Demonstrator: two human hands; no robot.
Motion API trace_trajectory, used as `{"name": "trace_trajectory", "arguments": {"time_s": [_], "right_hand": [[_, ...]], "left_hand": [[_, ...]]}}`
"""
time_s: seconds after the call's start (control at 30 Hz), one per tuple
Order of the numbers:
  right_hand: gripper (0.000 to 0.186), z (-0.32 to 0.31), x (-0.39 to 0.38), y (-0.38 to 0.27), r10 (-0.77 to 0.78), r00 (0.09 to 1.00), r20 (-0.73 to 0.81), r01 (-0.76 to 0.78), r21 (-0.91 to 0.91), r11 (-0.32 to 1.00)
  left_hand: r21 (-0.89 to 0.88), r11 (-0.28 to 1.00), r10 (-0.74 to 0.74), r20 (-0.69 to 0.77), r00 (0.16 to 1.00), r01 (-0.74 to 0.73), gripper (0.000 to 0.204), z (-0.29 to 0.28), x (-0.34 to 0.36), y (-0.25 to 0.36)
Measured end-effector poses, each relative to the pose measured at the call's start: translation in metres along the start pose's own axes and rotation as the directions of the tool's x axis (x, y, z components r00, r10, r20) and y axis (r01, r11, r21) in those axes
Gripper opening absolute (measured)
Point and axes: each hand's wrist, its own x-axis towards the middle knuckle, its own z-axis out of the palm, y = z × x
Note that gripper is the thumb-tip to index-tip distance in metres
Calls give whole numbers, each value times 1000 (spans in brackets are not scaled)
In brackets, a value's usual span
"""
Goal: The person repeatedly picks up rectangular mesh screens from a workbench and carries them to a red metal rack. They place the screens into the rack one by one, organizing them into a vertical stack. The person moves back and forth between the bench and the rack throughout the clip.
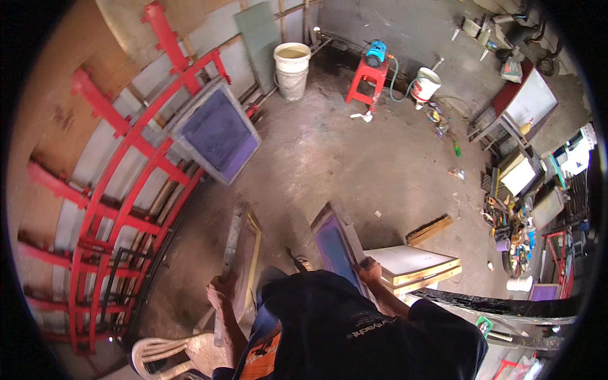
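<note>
My left hand [221,285] grips the side of an upright screen frame [240,228] with a yellowish inner edge, held beside my left leg. Another screen frame [332,237], with purple-blue mesh, is in my right hand [369,271], its fingers closed round the outer edge. Both frames stand tilted at either side of my body, and my dark shirt hides part of each. A third screen with purple mesh [215,130] leans on a red metal rack [136,152] ahead on the left.
A plastic chair [183,351] is low left. Stacked wooden-edged boards [411,263] lie at my right. Ahead stand a bucket [291,76], a red stool [364,82] with a blue pump [375,52] and another bucket [425,82]. A white-topped stand [532,101] and assorted clutter [513,228] line the right.
</note>
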Motion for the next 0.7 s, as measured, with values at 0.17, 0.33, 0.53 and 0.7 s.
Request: {"name": "trace_trajectory", "arguments": {"time_s": [0.17, 0.33, 0.53, 0.7], "right_hand": [[45, 10, 78, -80, 30, 991, -132, -27, 18, 999], [27, 40, 146, -135, 59, 978, -201, -12, 226, 974], [37, 66, 237, -205, -49, 890, -454, 57, 4, 998], [36, 40, 291, -287, 35, 923, -384, -7, 74, 997]], "left_hand": [[22, 997, 79, 46, 996, -80, 55, 5, 151, 71], [46, 984, 157, 244, 957, -173, 66, 3, 297, 166], [-89, 947, 320, 328, 889, -309, 75, 13, 457, 274], [-91, 944, 327, 357, 875, -316, 76, 45, 559, 341]]}}
